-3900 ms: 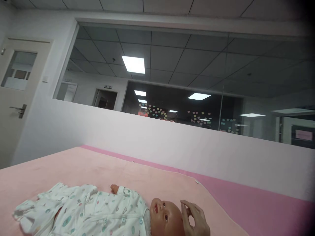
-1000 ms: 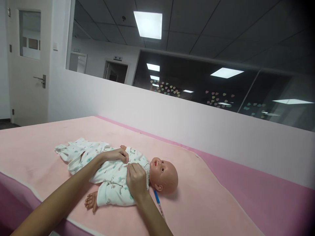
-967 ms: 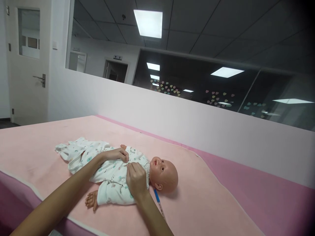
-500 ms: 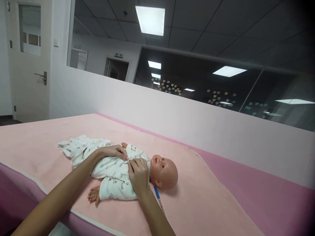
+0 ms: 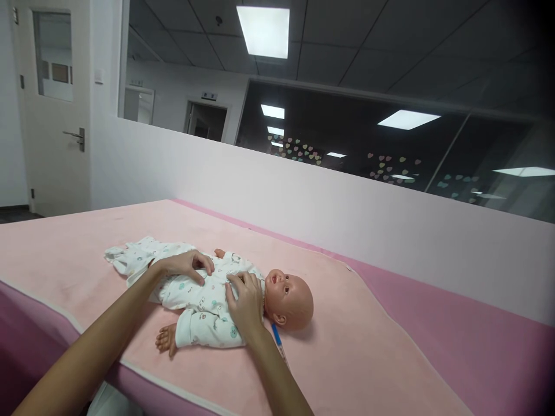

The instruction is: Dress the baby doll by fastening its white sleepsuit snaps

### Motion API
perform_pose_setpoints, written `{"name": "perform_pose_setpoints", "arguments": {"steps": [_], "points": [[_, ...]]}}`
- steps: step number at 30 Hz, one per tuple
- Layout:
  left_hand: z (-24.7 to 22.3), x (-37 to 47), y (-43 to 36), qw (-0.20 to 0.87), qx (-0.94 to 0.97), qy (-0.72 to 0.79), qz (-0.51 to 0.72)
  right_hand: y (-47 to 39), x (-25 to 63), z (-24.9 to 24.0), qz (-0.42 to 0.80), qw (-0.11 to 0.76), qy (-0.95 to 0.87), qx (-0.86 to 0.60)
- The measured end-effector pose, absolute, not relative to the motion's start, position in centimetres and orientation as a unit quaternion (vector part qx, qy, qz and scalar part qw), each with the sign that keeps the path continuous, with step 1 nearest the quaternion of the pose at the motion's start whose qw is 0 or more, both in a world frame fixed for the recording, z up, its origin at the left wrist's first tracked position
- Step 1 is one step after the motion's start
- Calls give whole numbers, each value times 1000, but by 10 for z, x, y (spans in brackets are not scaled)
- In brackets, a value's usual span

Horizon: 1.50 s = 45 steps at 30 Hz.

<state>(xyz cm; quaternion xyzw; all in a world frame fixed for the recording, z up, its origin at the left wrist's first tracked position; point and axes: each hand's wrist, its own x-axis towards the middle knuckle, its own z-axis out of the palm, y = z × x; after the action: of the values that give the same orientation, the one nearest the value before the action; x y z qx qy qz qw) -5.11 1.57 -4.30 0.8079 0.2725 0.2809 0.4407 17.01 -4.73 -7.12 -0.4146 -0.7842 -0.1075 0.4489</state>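
A baby doll [image 5: 291, 301] lies on its back, its head toward the right. It wears a white patterned outfit [image 5: 208, 330] whose empty-looking legs stretch to the left. Over the doll's belly is my left hand [image 5: 187, 266], thumb and fingers apart, with nothing seen between them. My right hand [image 5: 246, 301] rests on the upper chest just below the chin, fingers bent and the thumb spread away from them. Part of the outfit's front is hidden beneath both hands. One doll hand [image 5: 166, 340] sticks out of the near sleeve.
Beside the doll's head, a thin stick with a blue end [image 5: 276, 335] is partly behind my right forearm. Everything lies on a pink padded table [image 5: 368, 358] with white piping along its edge. A white wall [image 5: 303, 202] with a window rises behind, and a door [image 5: 56, 156] stands far left.
My left hand has moved left, away from my right hand, and its fingers have spread. The right hand stays at the chest, its thumb now further from the fingers.
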Motion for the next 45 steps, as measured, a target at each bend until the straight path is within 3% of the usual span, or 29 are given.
{"name": "perform_pose_setpoints", "arguments": {"steps": [15,27,38,45], "points": [[-41,-45,10,392,818,308,288,-44,168,-76,-122,450,-777,-422],[-41,-45,8,468,750,338,324,-47,169,-75,-116,445,-777,-430],[-33,-42,-1,464,731,370,337,-48,169,-74,-117,441,-776,-436],[-35,-48,0,532,688,356,343,-49,169,-73,-117,439,-777,-436]]}}
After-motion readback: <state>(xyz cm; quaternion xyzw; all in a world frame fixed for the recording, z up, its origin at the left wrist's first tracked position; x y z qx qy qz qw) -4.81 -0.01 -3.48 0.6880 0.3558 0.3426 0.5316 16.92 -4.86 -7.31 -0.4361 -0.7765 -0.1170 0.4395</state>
